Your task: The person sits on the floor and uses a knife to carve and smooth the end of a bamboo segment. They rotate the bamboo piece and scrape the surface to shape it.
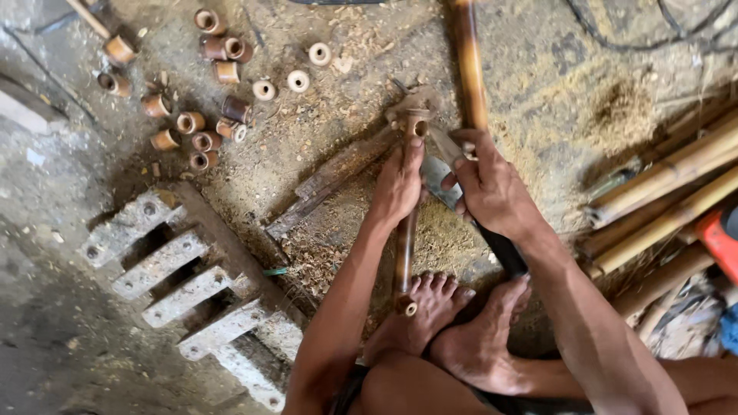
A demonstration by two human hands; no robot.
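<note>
The left hand (397, 184) has its grip clenched around a slim bamboo stick (405, 246) that stands nearly upright, its lower end braced against the toes of a bare foot (419, 311). The right hand (492, 188) grips the dark handle of a broad knife (440, 178), whose blade lies against the stick just below its open top end. Around them the floor (538, 77) is strewn with sawdust, short cut bamboo rings (192, 123) lie upper left, and long bamboo poles (669, 192) are stacked at right.
</note>
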